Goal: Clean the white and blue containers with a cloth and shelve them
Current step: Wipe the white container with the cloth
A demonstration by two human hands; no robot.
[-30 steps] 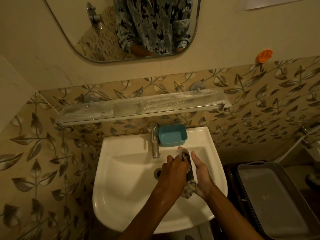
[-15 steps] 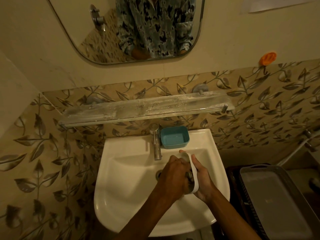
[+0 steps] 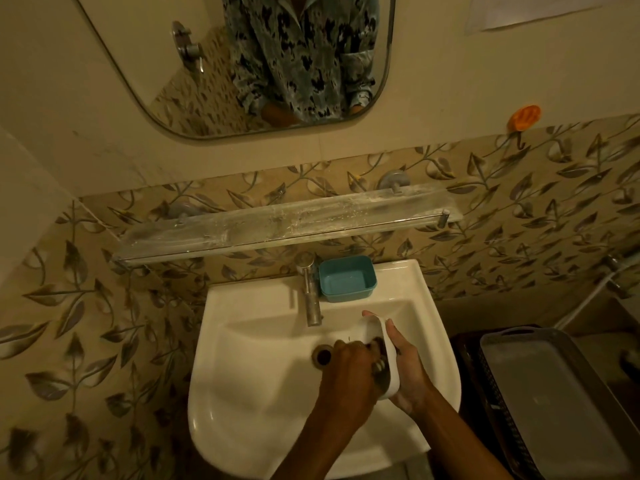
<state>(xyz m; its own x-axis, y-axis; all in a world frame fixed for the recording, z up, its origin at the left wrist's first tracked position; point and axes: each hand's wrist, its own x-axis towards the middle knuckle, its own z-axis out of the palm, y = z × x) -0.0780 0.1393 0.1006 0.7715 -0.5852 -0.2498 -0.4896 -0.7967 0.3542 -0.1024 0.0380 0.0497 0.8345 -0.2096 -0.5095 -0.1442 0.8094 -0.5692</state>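
My right hand (image 3: 408, 372) holds the white container (image 3: 388, 355) on its edge over the basin of the white sink (image 3: 242, 393). My left hand (image 3: 346, 375) presses a dark, crumpled cloth (image 3: 379, 367) into the container's open side; most of the cloth is hidden by my fingers. The blue container (image 3: 347, 278) stands open and upright on the sink's back ledge, just right of the tap (image 3: 310, 289). Above the sink runs a dusty glass shelf (image 3: 284, 221) with nothing on it.
A mirror (image 3: 242, 64) hangs above the shelf. A dark basket with a grey tray (image 3: 554, 403) on it sits right of the sink. An orange hook (image 3: 525, 116) is stuck on the wall at upper right. The drain (image 3: 322, 355) lies left of my hands.
My left hand has shifted the cloth lower inside the white container. The container stays gripped in my right hand. My view has dropped slightly and moved closer.
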